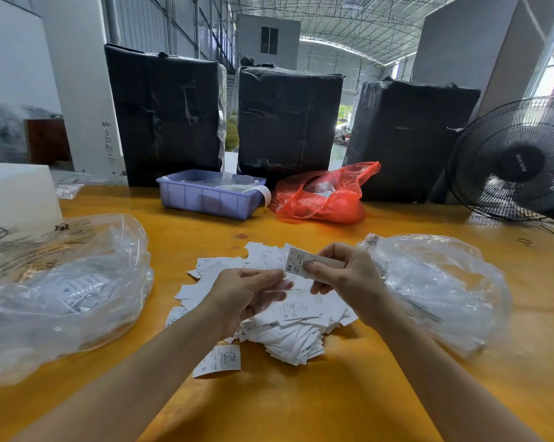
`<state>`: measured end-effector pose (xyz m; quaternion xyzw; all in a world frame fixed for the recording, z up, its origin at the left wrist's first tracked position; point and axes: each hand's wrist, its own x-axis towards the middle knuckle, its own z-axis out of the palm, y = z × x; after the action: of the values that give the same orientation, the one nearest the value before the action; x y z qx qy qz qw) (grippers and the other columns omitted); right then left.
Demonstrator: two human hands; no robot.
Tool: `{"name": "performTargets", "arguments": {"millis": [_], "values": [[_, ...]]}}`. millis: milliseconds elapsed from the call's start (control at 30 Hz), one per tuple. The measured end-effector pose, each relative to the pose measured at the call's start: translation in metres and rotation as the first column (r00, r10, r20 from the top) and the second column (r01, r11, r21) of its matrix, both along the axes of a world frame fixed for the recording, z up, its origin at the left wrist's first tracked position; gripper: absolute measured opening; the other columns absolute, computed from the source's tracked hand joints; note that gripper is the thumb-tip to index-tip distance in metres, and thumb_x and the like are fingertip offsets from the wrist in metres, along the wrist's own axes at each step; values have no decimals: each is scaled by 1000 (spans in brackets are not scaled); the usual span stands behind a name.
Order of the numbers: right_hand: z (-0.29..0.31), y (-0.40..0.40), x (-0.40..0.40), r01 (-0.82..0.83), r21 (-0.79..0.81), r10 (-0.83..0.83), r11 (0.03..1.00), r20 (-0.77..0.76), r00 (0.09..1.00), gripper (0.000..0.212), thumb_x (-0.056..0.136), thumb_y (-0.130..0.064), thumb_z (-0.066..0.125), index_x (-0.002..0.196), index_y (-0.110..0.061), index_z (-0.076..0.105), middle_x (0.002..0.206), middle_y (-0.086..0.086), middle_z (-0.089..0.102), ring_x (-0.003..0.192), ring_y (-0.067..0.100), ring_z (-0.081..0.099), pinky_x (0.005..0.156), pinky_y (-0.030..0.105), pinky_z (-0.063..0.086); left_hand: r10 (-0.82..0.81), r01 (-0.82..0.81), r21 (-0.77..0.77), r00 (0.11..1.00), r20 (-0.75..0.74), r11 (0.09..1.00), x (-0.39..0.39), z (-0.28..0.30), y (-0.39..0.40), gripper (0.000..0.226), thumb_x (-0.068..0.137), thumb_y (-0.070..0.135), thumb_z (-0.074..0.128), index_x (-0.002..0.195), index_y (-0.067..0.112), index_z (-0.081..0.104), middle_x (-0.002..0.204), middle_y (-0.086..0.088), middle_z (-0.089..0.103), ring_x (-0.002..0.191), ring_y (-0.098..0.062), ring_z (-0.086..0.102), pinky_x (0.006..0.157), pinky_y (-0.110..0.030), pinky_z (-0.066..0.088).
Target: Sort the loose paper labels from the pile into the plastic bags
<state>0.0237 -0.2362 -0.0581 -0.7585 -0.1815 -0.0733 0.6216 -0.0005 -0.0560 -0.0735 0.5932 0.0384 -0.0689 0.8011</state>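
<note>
A pile of white paper labels [288,327] lies in the middle of the orange table [301,403]. Above the pile, my right hand [346,275] pinches a small stack of labels [296,261] with "XS" on the top one. My left hand [247,295] hovers just left of it, fingers loosely curled, fingertips near the stack's lower edge; whether it holds a label is unclear. A clear plastic bag [62,295] with labels inside lies to the left. Another clear bag [438,291] lies to the right. A single "S" label [218,360] sits apart in front of the pile.
A purple plastic bin [205,197] and a red plastic bag [323,196] stand at the back of the table. Three black wrapped bales [288,122] rise behind them. A black fan [518,161] stands at the right; a white box [17,193] at the left.
</note>
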Motion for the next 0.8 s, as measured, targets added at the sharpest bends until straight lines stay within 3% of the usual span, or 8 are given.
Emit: {"name": "performTargets", "arguments": {"millis": [333,467,600,800], "values": [[2,4,-6,-71,-39,68,997,-63,996,13,80,2,69,81,4,57,70,14,66,52,22,62,52,30,49,26,-26,19,1000,16,999,0,-1,0,31,61,19,74,86,4,72,83,-14,74,69,-21,72,59,-21,50],[2,3,-6,-80,-26,77,996,-90,993,12,78,4,70,79,4,57,63,12,65,48,20,61,48,27,48,37,-38,42,999,36,998,-2,-1,0,29,60,21,73,85,5,72,82,-12,74,65,-19,72,54,-19,52],[3,-1,-4,-98,-13,96,995,-122,988,13,78,4,70,76,1,57,59,8,64,46,18,60,46,24,46,30,-35,69,997,64,997,-3,0,0,28,59,23,73,83,8,73,83,-11,75,68,-19,72,62,-23,51],[2,-3,-3,-201,-74,184,977,-195,963,14,77,3,71,75,-1,58,64,13,65,47,17,59,45,22,44,35,-45,115,995,91,992,-2,-2,0,27,58,24,75,80,8,74,82,-12,74,67,-18,71,62,-21,53]]}}
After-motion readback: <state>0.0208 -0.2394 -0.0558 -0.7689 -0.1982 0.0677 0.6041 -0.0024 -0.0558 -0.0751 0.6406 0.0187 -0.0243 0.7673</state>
